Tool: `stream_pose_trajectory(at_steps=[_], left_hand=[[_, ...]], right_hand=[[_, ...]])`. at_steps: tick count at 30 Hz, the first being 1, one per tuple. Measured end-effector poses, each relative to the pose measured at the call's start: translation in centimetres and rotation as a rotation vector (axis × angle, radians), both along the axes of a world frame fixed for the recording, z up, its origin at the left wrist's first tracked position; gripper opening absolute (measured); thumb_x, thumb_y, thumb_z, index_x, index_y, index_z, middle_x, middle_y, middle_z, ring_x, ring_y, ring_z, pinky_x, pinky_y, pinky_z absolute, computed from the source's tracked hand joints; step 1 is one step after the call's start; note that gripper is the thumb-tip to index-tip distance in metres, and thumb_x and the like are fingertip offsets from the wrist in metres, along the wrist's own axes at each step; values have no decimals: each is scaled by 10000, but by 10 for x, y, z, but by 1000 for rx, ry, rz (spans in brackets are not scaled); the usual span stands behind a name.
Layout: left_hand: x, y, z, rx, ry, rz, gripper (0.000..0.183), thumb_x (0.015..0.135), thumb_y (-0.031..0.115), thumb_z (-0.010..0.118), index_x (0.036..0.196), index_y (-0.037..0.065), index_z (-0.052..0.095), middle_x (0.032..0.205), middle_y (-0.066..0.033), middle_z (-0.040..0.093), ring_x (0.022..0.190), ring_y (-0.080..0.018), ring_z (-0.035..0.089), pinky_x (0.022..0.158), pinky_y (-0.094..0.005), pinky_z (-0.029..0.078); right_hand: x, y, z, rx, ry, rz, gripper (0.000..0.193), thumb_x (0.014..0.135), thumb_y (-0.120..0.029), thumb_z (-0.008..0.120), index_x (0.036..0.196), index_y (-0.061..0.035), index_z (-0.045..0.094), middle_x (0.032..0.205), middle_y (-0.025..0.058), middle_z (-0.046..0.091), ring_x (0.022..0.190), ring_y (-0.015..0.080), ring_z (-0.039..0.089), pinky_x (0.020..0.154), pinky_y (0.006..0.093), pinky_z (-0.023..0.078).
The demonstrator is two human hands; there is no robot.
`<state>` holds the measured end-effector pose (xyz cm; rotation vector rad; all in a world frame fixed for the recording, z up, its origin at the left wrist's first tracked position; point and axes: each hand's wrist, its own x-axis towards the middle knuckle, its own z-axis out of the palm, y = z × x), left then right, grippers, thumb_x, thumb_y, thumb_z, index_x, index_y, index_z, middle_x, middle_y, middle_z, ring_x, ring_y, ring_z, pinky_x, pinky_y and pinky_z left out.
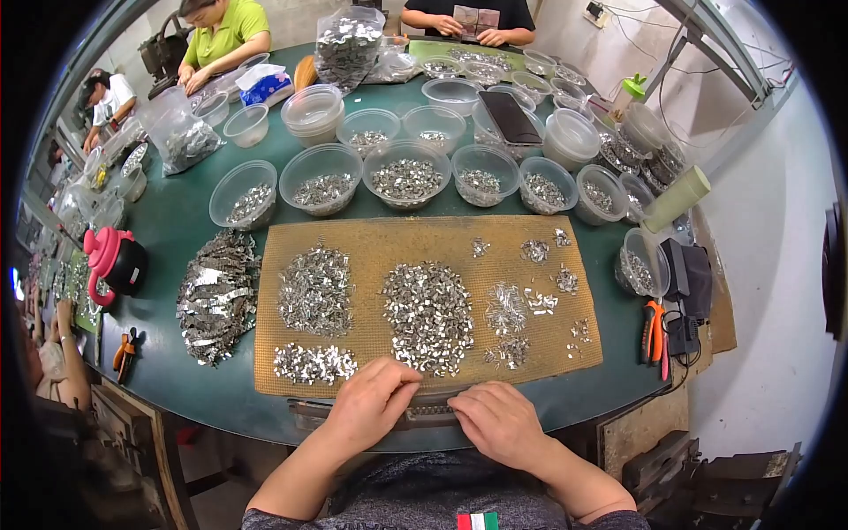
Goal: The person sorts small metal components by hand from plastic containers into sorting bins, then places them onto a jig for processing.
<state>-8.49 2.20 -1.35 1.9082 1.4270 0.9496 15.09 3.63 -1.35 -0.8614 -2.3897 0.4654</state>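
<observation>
My left hand (378, 399) rests at the near edge of a tan textured mat (367, 243), its fingers bent together by the foot of a large heap of small silvery metal pieces (428, 318). Whatever lies in its fingertips is too small to tell. Beside it, my right hand (500, 424) has its fingers closed over a dark slotted bar (433, 411) that runs along the table's front edge. Its fingertips are partly hidden, so any piece in them does not show. Left on the mat lie a heap of thin pieces (315, 291) and a brighter pile (314, 363); smaller piles (506, 309) sit right.
Clear plastic bowls (406, 177) of metal pieces line the mat's far side. A bundle of metal strips (216, 296), a pink-lidded jug (115, 261) and orange-handled pliers (125, 353) are left. Orange cutters (652, 331) lie right. A phone (511, 118) rests on bowls; other people work beyond.
</observation>
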Motion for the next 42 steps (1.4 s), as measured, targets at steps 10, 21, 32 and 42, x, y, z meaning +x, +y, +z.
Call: stream_pose_trajectory(at_steps=[10,21,32,42], left_hand=[[2,-11,0,-4,-4,-13,109,900,109,737,969,54,674,890,-103,670,845,-306,669,731,-407,539],[29,-6,-4,77,53,-204,87,884,109,727,939,53,691,907,-78,662,873,-288,651,788,-395,540],[12,18,4,151,156,-89,114,873,93,745,979,56,726,916,-85,674,872,-279,668,749,-385,551],[37,37,-13,263,397,-180,126,836,121,743,935,72,681,881,-59,573,885,-262,605,751,-371,539]], right_hand=[[3,19,-3,-83,-26,-155,152,878,-126,745,1007,-83,676,915,68,678,820,276,675,708,386,548],[-7,38,-9,-98,-112,-194,121,865,-186,773,876,-107,682,817,43,638,756,263,669,641,385,537],[3,33,1,-53,-139,-145,123,856,-166,767,919,-101,683,844,53,631,790,258,663,665,385,540],[0,36,-8,-48,-147,-183,141,868,-191,752,903,-108,644,829,58,613,785,271,664,671,394,550]])
